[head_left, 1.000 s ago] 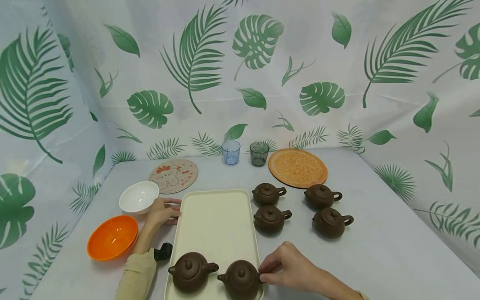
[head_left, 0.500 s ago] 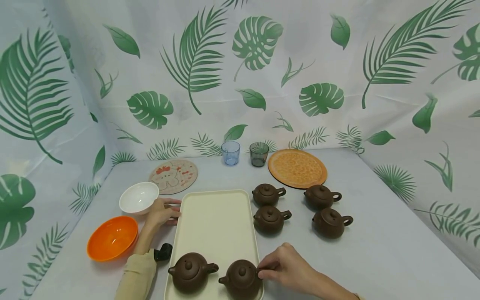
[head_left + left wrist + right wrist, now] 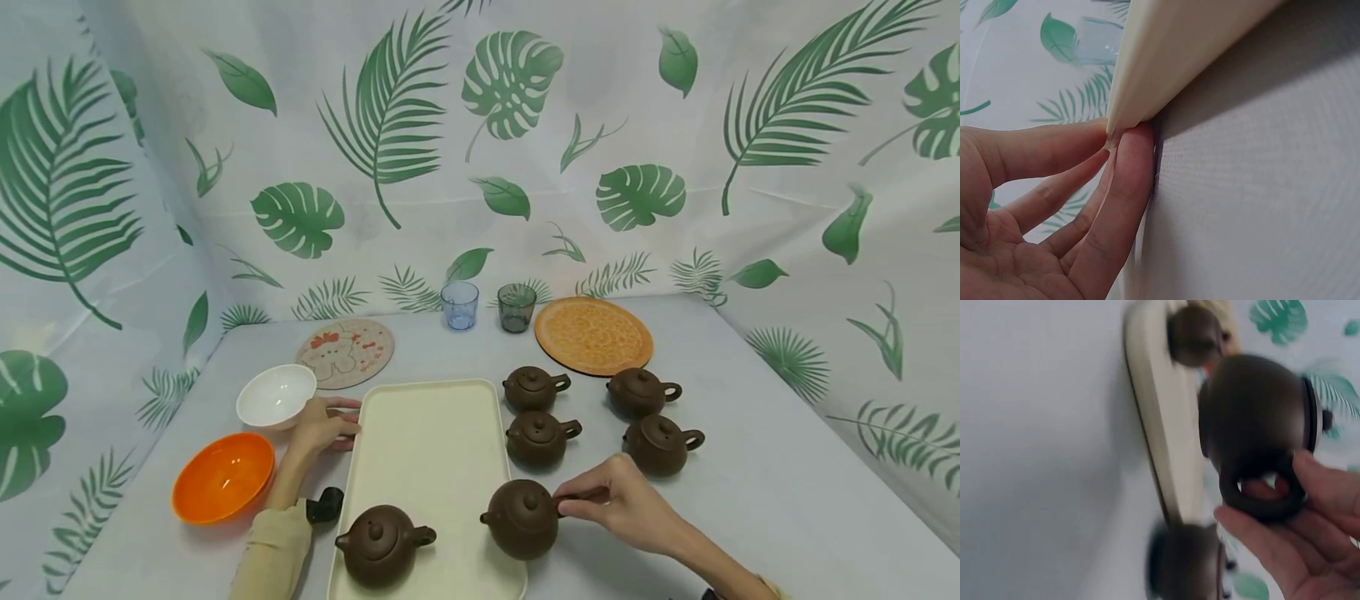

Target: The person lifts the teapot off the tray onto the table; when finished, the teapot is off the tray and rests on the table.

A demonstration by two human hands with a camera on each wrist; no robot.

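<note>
The right hand (image 3: 626, 504) pinches the loop handle of a round brown clay teapot (image 3: 522, 517), thumb and fingers curled about the handle as the right wrist view shows (image 3: 1310, 525). The pot hangs upright above the near right edge of the long cream plastic tray (image 3: 431, 442), its spout pointing left towards the tray's middle and its handle right, into the palm. It looks clear of the tray floor, though the head view alone cannot settle whether its base touches. The left hand (image 3: 321, 425) rests at the tray's far left edge; the left wrist view shows its fingertips (image 3: 1132, 156) pinching the tray's rim (image 3: 1166, 56) against the table.

The tray's long axis runs away from the person, between the two hands. A second brown clay teapot (image 3: 381, 543) sits on the tray's near left corner, just beside the held one and nearer the left forearm. Four more brown teapots stand on the grey table (image 3: 750, 492) to the tray's right, the closest (image 3: 540, 437) just beyond the right hand.

The right wrist picture is blurred, so the lid and spout of the held pot are hard to make out there. The tray's near end is cut off by the frame's lower edge.
</note>
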